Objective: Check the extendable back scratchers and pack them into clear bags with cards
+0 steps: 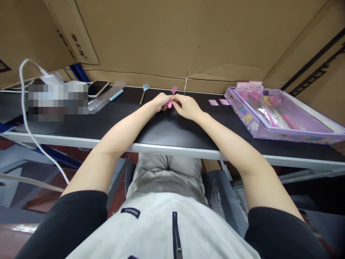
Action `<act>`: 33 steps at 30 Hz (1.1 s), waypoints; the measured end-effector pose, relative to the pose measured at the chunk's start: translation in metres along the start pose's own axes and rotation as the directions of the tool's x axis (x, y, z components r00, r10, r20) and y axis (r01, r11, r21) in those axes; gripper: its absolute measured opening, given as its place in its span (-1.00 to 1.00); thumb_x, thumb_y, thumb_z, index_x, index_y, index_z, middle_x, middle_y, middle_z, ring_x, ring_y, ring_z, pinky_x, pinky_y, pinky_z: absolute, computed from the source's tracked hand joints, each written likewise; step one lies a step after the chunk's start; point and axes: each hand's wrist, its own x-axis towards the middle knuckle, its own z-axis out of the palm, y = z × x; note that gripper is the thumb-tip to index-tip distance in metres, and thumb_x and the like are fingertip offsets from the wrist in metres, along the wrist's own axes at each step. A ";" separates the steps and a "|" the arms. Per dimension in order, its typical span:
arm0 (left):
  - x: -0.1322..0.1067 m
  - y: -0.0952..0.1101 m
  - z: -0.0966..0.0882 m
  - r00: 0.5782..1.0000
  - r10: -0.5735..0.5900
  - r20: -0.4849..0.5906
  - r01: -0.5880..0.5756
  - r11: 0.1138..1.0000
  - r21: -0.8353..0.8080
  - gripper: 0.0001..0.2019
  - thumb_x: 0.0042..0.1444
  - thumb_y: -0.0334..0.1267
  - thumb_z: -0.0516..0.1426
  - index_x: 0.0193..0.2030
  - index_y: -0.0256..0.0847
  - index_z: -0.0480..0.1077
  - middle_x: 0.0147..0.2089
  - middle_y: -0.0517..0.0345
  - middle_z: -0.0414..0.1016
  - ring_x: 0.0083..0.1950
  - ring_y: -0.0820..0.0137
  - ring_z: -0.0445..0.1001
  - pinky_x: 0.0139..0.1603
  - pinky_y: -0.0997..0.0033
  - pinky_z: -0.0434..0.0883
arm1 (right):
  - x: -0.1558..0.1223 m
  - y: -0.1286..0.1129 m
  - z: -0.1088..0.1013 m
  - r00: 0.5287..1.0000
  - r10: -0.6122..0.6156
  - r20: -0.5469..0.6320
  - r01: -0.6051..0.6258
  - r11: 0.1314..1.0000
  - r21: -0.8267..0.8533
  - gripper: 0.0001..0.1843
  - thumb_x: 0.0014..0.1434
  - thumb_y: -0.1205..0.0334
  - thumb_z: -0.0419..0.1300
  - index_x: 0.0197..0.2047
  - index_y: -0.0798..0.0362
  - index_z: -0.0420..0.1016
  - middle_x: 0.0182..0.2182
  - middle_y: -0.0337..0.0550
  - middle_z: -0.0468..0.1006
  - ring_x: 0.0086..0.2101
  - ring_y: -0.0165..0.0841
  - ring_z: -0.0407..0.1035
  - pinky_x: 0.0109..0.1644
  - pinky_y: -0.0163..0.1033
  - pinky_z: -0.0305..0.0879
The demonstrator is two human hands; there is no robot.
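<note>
My left hand [161,101] and my right hand [187,106] meet over the middle of the black table [113,122]. Both pinch a small pink back scratcher [172,94]; its claw head sticks up behind my fingers and its pink handle shows between them. A blue back scratcher [143,92] with a wooden shaft lies on the table just left of my left hand, untouched.
A purple tray [269,131] of pink packaged toys sits at the right. Two pink cards [219,102] lie beside it. A phone [97,88], clear bags with a blue handle [116,95], and a white cable [25,108] are at the left. Cardboard walls stand behind.
</note>
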 end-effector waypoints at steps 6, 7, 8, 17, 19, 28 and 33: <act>-0.008 0.006 -0.004 0.988 -0.156 -0.020 0.151 0.978 -0.142 -0.53 0.40 -0.09 0.15 -0.54 -0.08 0.10 -0.67 0.27 0.14 -0.63 0.57 -0.03 -0.52 0.37 0.04 | -0.002 0.002 -0.002 0.983 -0.156 0.097 0.164 0.983 -0.081 -0.64 0.43 0.31 0.09 0.17 0.07 0.62 0.08 0.10 0.73 0.01 -0.08 0.59 0.09 -0.08 0.39; -0.008 0.007 -0.004 0.987 -0.158 -0.011 0.155 0.977 -0.144 -0.51 0.40 -0.07 0.17 -0.53 -0.08 0.10 -0.66 0.27 0.16 -0.62 0.57 -0.03 -0.51 0.36 0.04 | -0.002 0.003 -0.002 0.979 -0.177 0.106 0.189 0.975 -0.118 -0.66 0.45 0.29 0.10 0.15 0.07 0.63 0.08 0.11 0.73 0.00 -0.09 0.59 0.07 -0.09 0.37; -0.008 0.007 -0.004 0.987 -0.163 -0.005 0.160 0.975 -0.157 -0.50 0.40 -0.06 0.19 -0.53 -0.08 0.11 -0.65 0.27 0.18 -0.62 0.57 -0.03 -0.50 0.35 0.05 | -0.001 0.004 -0.003 0.974 -0.198 0.113 0.214 0.964 -0.155 -0.67 0.48 0.28 0.08 0.14 0.07 0.63 0.07 0.12 0.73 -0.02 -0.09 0.59 0.05 -0.09 0.35; 0.004 -0.009 -0.014 0.983 -0.143 -0.113 0.130 0.985 -0.113 -0.69 0.37 -0.15 0.20 -0.43 -0.12 0.35 -0.57 0.20 0.36 -0.57 0.46 0.18 -0.37 0.32 0.24 | 0.009 0.016 -0.002 0.981 -0.155 0.116 0.185 0.930 -0.319 -0.61 0.53 0.34 -0.01 0.05 0.19 0.66 -0.10 0.27 0.74 -0.10 -0.08 0.59 0.03 -0.05 0.26; 0.008 -0.019 -0.021 0.975 -0.135 -0.179 0.144 0.989 0.039 -0.72 0.37 -0.19 0.18 -0.41 -0.12 0.37 -0.56 0.20 0.36 -0.54 0.42 0.27 -0.31 0.33 0.32 | 0.008 0.019 -0.006 0.992 -0.064 0.104 0.095 0.942 -0.321 -0.64 0.52 0.32 0.03 0.02 0.20 0.68 -0.09 0.29 0.74 -0.10 -0.05 0.60 0.04 -0.04 0.27; 0.016 -0.046 -0.035 0.973 0.152 -0.175 -0.007 0.774 0.634 -0.83 0.30 -0.22 0.18 -0.25 -0.16 0.60 -0.08 -0.18 0.73 0.04 0.06 0.65 0.10 0.20 0.51 | 0.002 0.004 -0.018 0.962 0.131 0.238 0.003 0.871 -0.492 -0.68 0.45 0.36 0.14 0.14 0.14 0.66 0.07 0.24 0.75 -0.03 -0.02 0.64 -0.06 -0.10 0.26; 0.017 -0.045 -0.034 0.977 0.185 -0.107 -0.082 0.787 0.611 -0.80 0.27 -0.20 0.19 -0.17 -0.17 0.67 -0.10 -0.12 0.74 0.05 0.09 0.66 0.16 0.23 0.52 | 0.002 0.004 -0.019 0.953 0.134 0.273 0.016 0.874 -0.486 -0.68 0.44 0.40 0.15 0.13 0.11 0.68 0.09 0.18 0.75 0.00 -0.07 0.65 -0.07 -0.13 0.29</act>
